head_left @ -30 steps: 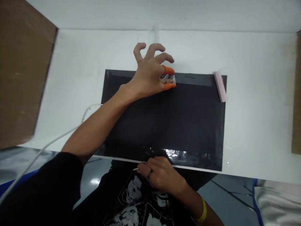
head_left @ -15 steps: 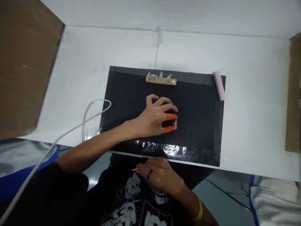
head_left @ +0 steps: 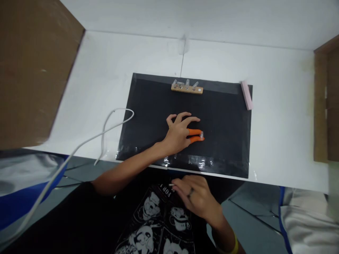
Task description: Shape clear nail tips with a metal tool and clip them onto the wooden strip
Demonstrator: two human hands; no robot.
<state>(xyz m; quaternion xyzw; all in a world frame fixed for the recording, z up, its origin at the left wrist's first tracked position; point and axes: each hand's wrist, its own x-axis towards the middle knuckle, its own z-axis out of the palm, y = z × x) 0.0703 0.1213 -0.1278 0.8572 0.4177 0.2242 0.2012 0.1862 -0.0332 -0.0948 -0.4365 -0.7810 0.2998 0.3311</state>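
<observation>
Two left fingers [head_left: 195,132] pinch a clear piece [head_left: 202,135], probably light, stiff, slippery, best held by opposite sides; right fingers [head_left: 182,184] grip a white stick [head_left: 171,185]

White table [head_left: 278,116], black mat [head_left: 225,134] on it, cable [head_left: 103,135]

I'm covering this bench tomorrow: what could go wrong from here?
The left hand pinches a small clear piece, which might slip. The white cable loops over the mat's left edge and could catch that arm. The right hand holds something thin and white off the table's near edge; it could fall.
</observation>
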